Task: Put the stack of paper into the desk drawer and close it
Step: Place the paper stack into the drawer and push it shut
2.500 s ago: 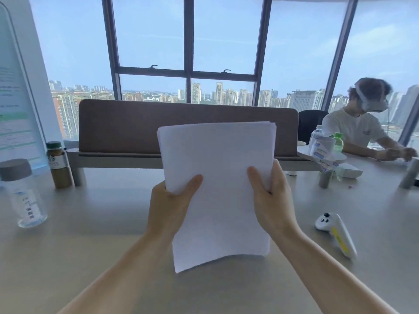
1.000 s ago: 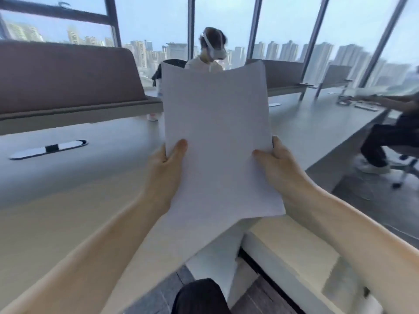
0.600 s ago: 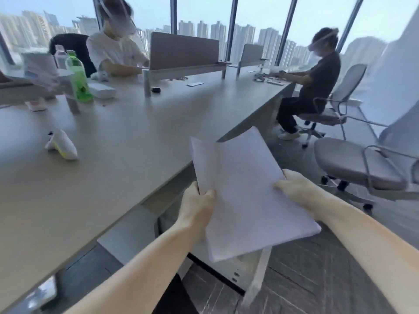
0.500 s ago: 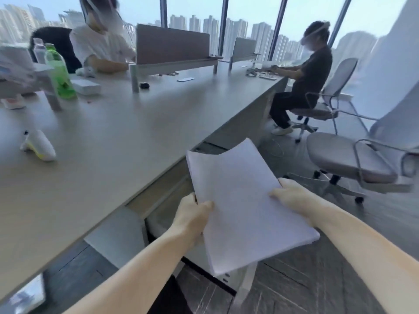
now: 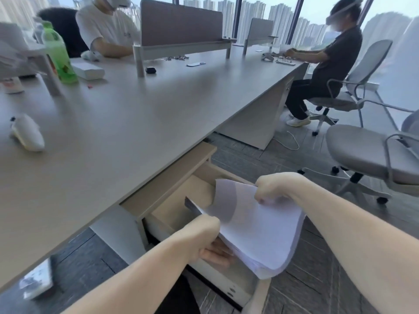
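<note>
Both hands grip the stack of paper (image 5: 256, 230), which hangs over the open desk drawer (image 5: 181, 207) and is not yet inside it. Left hand (image 5: 204, 236) is closed on the near-left edge, fingers curled underneath, thumb side on top. Right hand (image 5: 274, 189) is clenched on the far-right corner, and the upper sheets curl upward there. The stack sags between the two grips; its near-right part droops past the drawer's front panel (image 5: 226, 282), below and between the forearms, so part of the stack sits outside the drawer footprint. Judged risks: (1) the drooping part catches on the front panel as the stack goes down, folding or creasing the lower sheets; (2) the fanned edges slip apart if either grip loosens before the drawer floor takes the weight, spilling sheets onto the floor tiles (image 5: 317, 286) beneath the right forearm; (3) the raised corner at the right hand stands proud of the drawer rim and jams against the desk top (image 5: 136, 123) edge, above and left of the left hand, when the drawer is pushed shut. Whether the stack fits the drawer floor flat cannot be told from this angle. Squaring the sheets and lowering the far edge first looks prudent.
</note>
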Tool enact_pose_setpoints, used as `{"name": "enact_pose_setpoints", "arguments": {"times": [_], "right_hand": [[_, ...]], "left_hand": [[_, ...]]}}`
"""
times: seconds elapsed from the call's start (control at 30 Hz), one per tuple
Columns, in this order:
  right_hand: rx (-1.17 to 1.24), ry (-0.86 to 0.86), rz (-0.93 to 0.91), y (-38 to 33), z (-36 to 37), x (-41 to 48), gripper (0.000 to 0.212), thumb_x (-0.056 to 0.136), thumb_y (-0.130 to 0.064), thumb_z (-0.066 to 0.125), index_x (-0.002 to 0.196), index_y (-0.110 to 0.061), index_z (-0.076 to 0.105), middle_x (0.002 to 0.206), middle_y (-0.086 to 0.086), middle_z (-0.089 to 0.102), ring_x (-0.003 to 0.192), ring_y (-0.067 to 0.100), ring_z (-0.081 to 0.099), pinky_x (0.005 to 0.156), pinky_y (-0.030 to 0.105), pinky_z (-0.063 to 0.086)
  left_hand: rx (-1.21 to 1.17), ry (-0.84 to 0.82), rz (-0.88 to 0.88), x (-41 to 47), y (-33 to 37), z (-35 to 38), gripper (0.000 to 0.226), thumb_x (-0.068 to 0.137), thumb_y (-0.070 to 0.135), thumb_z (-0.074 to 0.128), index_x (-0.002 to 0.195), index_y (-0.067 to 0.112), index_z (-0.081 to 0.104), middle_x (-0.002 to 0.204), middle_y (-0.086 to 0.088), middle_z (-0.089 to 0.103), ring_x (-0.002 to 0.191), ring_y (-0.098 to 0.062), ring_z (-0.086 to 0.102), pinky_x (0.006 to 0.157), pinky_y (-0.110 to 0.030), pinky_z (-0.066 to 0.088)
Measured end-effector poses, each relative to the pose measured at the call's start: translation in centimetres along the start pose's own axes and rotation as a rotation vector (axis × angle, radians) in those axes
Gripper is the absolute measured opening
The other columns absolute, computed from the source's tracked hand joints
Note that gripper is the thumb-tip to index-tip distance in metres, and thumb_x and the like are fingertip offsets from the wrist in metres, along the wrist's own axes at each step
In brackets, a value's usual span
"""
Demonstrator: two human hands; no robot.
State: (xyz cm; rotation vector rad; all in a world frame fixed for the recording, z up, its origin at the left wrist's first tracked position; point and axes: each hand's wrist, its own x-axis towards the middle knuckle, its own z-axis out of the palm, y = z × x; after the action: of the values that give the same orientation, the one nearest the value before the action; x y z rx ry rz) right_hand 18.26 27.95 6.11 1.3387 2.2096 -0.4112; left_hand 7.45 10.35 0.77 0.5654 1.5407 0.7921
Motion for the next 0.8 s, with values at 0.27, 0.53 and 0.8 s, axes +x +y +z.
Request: {"name": "enact_pose_setpoints", "arguments": {"times": [0.27, 0.53, 0.8], "right_hand": [[-0.061, -0.026, -0.083, -3.3, 0.3, 4.1, 0.037, 0.087, -0.024, 0.051, 0.120, -0.013, 0.063, 0.105, 0.005, 0.069, 0.086, 0.028, 0.065, 0.069, 0.033, 0.046], [0.073, -0.001, -0.183, -4.9, 3.6, 8.9, 0.066, 0.093, -0.021, 0.045, 0.159, -0.025, 0.038, 0.156, 0.003, 0.051, 0.137, 0.028, 0.053, 0.107, 0.036, 0.048], [0.131, 0.088, -0.197, -4.2, 6.0, 11.8, 0.064, 0.099, -0.025, 0.046, 0.161, -0.019, 0.031, 0.159, 0.010, 0.048, 0.143, 0.031, 0.048, 0.112, 0.036, 0.042]], "left_hand": [[0.321, 0.204, 0.013, 1.6, 0.2, -3.5, 0.014, 0.090, 0.006, 0.044, 0.083, 0.005, 0.056, 0.080, -0.025, 0.071, 0.044, -0.021, 0.057, 0.044, -0.027, 0.050], [0.955, 0.436, 0.056, 3.2, 0.0, -4.6, 0.036, 0.090, 0.039, 0.067, 0.106, 0.006, 0.067, 0.099, -0.013, 0.072, 0.095, -0.032, 0.071, 0.069, -0.030, 0.050], [1.285, 0.296, 0.083, 4.3, -1.4, -5.3, 0.043, 0.092, 0.050, 0.055, 0.118, 0.018, 0.069, 0.122, -0.008, 0.067, 0.113, -0.030, 0.060, 0.083, -0.033, 0.040]]}}
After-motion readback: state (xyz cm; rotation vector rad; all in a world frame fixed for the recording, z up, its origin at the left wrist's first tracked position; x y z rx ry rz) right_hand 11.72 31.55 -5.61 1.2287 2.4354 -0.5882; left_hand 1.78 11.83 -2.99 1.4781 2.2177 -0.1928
